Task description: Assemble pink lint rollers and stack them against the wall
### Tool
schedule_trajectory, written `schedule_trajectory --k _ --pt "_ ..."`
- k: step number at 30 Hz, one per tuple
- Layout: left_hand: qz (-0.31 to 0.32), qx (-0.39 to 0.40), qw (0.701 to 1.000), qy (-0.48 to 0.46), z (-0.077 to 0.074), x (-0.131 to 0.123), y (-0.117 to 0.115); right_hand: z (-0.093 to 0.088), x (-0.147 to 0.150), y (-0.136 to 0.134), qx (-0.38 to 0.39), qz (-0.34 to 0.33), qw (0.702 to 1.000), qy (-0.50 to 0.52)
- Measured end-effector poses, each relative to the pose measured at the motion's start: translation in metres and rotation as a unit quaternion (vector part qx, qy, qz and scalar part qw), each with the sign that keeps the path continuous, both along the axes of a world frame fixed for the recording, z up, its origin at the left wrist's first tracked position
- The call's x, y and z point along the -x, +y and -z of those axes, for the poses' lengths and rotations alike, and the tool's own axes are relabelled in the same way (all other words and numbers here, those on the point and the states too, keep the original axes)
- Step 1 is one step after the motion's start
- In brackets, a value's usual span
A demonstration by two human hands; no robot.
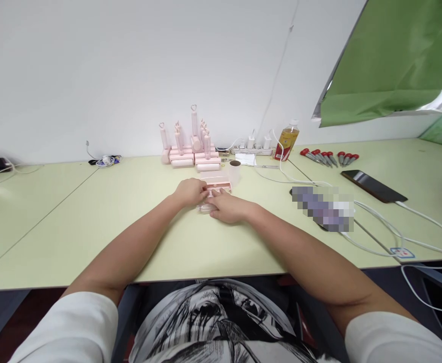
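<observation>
A pink lint roller [221, 187] with a clear part lies on the table in front of me. My left hand [190, 192] is closed at its left side, with the fingertips pressed on it. From the right, my right hand [229, 205] reaches over its near side, fingers bent onto it. The hands nearly meet and cover much of the piece, so the exact grip is partly hidden. Just beyond stands a pale upright roll [234, 174] with a brown hollow core. Several finished-looking pink lint rollers [183, 160] stand grouped by the wall, with heart-shaped loops on their upright handles.
A power strip [252, 150] with white chargers sits along the wall beside a drink bottle [287, 141]. Several red-handled screwdrivers [323, 157] lie at right. A black phone [374, 185], a blurred-out device [322, 209] and white cables spread across the right side. Bundled cable [105, 161] rests at left.
</observation>
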State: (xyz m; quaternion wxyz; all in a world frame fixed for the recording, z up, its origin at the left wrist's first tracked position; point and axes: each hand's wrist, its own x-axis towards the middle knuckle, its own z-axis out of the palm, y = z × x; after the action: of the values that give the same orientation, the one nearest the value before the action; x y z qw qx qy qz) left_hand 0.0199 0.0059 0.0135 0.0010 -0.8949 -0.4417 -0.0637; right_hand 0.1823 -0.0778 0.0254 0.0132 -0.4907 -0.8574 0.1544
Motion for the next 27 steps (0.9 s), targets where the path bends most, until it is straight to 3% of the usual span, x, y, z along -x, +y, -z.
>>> schedule_trajectory --k 5,10,13,16,21,23,27 --pt "-0.005 -0.003 1.000 -0.013 0.001 0.000 0.001 0.003 -0.002 0.002 0.003 0.015 1.000 -0.009" --pt "0.003 0.001 0.990 -0.141 -0.019 0.008 -0.011 -0.001 -0.002 0.001 -0.062 0.027 0.998 0.015" --pt "0.073 0.052 0.977 -0.192 -0.032 0.018 -0.031 -0.003 -0.002 0.001 -0.104 0.056 0.993 0.031" --pt "0.142 0.094 0.968 -0.187 -0.033 0.032 -0.047 -0.005 -0.002 0.002 -0.117 0.063 0.988 0.073" --pt "0.061 0.146 0.963 -0.220 -0.026 0.064 -0.040 -0.006 -0.008 0.006 -0.094 0.105 0.982 0.125" --pt "0.043 0.150 0.967 -0.203 -0.028 0.071 -0.034 -0.006 -0.010 0.007 -0.089 0.091 0.980 0.154" --pt "0.085 0.065 0.988 -0.114 -0.033 0.061 -0.043 -0.002 -0.006 0.007 -0.080 0.051 0.977 0.191"
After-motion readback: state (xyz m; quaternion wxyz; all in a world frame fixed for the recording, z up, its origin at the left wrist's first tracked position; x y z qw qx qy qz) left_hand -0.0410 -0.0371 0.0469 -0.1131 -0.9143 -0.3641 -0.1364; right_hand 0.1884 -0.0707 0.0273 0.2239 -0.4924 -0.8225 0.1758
